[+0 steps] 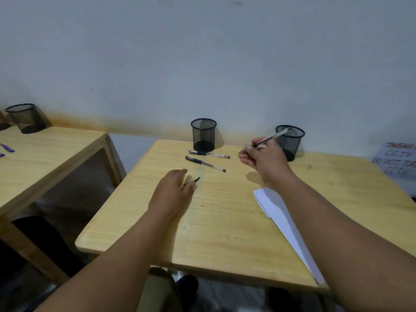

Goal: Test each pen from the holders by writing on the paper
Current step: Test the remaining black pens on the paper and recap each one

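Note:
My right hand (263,159) grips an uncapped clear pen (269,139), its tip pointing left and its rear end over the right mesh holder (290,141). My left hand (173,191) rests on the wooden table (213,221) and pinches a small black pen cap (195,180). Two capped clear pens (209,154) (205,163) lie side by side in front of the middle mesh holder (203,134). White paper (283,219) lies at the right, partly under my right forearm.
A second wooden table (45,154) stands at the left with another black mesh holder (26,118) and purple items (6,148). A hand-written sign (396,161) leans at the far right. The wall runs right behind the holders.

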